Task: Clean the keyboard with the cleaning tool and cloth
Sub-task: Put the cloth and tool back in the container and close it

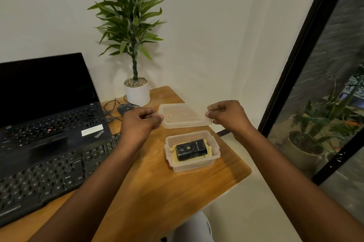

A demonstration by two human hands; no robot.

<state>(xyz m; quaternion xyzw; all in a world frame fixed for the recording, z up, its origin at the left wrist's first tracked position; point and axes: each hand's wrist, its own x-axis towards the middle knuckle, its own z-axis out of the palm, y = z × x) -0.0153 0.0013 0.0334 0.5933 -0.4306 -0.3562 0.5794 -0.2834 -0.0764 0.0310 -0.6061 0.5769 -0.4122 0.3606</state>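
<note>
Currently both grips pinch one item: the left hand [138, 123] nips the left end of a clear plastic lid [184, 115] between thumb and curled fingers, and the right hand [226, 115] nips the right end. Lid is held roughly level, just beyond the container [197, 165] and apart from it. Container stands open on the counter [157, 192]. Inside it, a black cleaning tool [192, 149] lies on a yellow cloth [175, 160]. Keyboard [49, 178] lies left of the container, open laptop [45, 104] beyond-left, mouse [124, 108] and plant pot [137, 94] farther beyond.

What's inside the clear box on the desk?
A black cleaning tool lies on a yellow cloth in the open box. Anything under the cloth is hidden. The left hand and right hand hold the lid.
</note>
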